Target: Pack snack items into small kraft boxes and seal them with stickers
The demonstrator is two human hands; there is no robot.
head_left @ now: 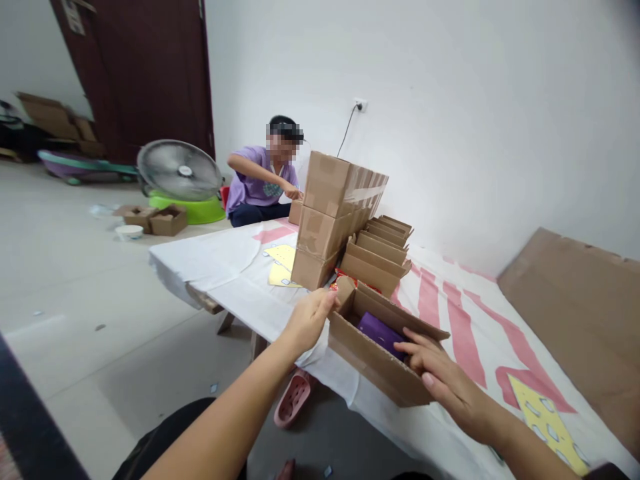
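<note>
An open cardboard box (375,363) sits tilted at the table's near edge, its long flap raised on the far side. Inside lies a purple box (381,331), partly hidden by the cardboard walls. My left hand (311,319) is closed at the open box's left end, fingers against its corner. Over the right end reaches my right hand (443,377), its fingers apart and extended over the purple box, thumb near the cardboard wall. Some red packaging (360,280) shows just behind the box, mostly hidden.
Taped cartons (327,230) are stacked on the cloth-covered table (225,257), with several open boxes (377,250) in a row beside them. Across the table a person (257,177) handles another box. A large cardboard sheet (575,320) leans right. A fan (180,170) stands on the floor.
</note>
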